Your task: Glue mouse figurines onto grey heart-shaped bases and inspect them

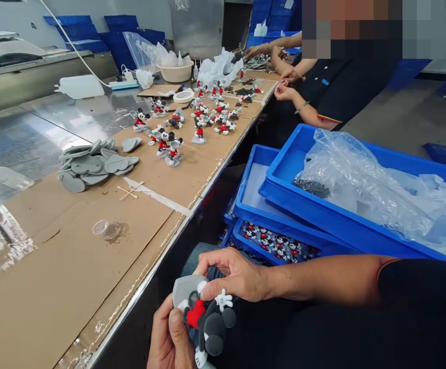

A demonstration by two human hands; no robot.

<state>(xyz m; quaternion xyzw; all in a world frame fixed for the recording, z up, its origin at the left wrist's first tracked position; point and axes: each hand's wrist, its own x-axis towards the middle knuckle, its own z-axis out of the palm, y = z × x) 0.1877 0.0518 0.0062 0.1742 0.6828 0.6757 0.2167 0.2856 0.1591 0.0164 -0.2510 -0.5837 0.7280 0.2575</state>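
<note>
A mouse figurine (207, 320) with red shorts, white gloves and black ears lies sideways between both my hands, low in the view by the table's edge. My left hand (169, 341) grips it from below. My right hand (234, 274) comes from the right, its fingers pinched on the figurine and the grey base (184, 289) at its feet.
The cardboard-covered table (73, 277) carries a pile of grey bases (92, 166), several finished figurines (169, 143), crossed sticks (129, 191) and a small clear dish (107, 229). Stacked blue trays (303, 205) with plastic bags and figurines sit to my right. Another person's hands (284, 84) work farther along.
</note>
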